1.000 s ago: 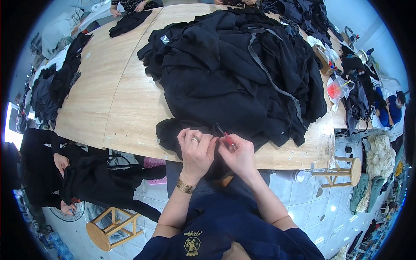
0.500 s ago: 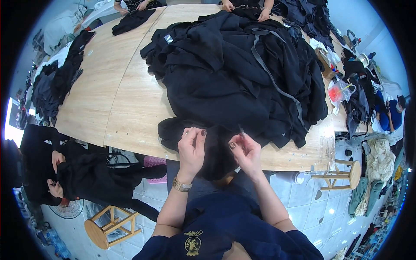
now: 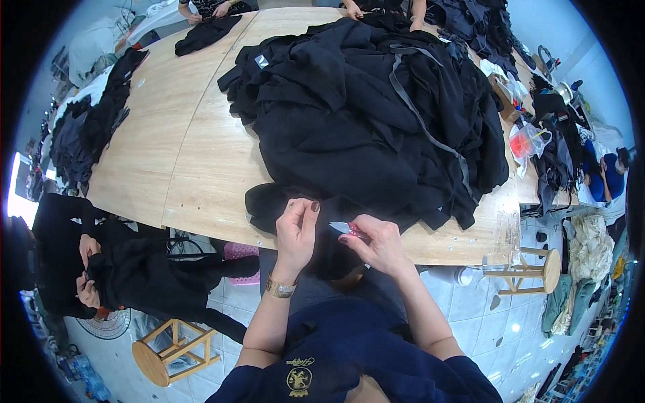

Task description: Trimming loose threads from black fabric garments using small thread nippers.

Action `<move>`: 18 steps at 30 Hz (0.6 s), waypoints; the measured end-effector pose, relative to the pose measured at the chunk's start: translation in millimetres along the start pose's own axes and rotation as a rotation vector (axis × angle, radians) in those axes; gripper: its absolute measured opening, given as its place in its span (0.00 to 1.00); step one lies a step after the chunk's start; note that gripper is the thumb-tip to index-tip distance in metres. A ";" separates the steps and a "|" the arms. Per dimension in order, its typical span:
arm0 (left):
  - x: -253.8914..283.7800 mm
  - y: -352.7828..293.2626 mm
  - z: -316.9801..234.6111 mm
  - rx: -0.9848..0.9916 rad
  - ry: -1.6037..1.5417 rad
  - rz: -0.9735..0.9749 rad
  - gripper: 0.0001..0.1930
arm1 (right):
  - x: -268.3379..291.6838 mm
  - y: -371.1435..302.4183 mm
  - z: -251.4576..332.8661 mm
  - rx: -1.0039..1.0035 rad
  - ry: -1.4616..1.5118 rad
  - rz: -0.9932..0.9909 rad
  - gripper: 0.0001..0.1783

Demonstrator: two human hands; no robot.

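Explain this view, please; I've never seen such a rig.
No machine here: a person works barehanded, and the view comes from a fisheye camera on that person's head, looking down, so straight edges bend. On the wooden table lies a large pile of black cloth with a grey strip across it. The right hand holds a small red cutting tool, its tip pointing left. The left hand is beside it, fingers curled; whether it pinches anything, I cannot tell.

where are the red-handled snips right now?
Head view, just below and right of centre: the snips are in the right hand, blades pointing toward the left hand.
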State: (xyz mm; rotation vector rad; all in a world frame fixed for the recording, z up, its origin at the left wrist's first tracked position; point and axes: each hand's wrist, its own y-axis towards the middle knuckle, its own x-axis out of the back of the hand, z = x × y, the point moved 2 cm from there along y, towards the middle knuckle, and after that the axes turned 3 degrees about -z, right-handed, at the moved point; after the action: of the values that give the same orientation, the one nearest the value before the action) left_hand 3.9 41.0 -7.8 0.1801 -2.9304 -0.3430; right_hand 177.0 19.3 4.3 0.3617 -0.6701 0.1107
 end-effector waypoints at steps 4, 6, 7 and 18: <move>-0.8 0.0 -1.8 -0.021 0.049 0.007 0.11 | 1.5 2.3 2.4 0.042 -0.034 -0.005 0.19; -1.0 0.3 -2.4 -0.029 0.060 0.008 0.11 | 1.1 2.4 2.0 0.046 -0.037 -0.005 0.19; -1.0 0.5 -3.0 -0.037 0.067 0.007 0.12 | 0.9 2.4 1.5 0.049 -0.040 -0.006 0.19; -0.6 0.1 -3.9 -0.028 0.077 0.009 0.11 | -1.3 3.0 1.2 0.026 -0.020 -0.019 0.19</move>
State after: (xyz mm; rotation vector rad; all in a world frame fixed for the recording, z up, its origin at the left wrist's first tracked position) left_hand 5.3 40.3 -4.1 0.1717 -2.8479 -0.3672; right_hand 174.6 21.7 5.2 0.3940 -0.6853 0.0980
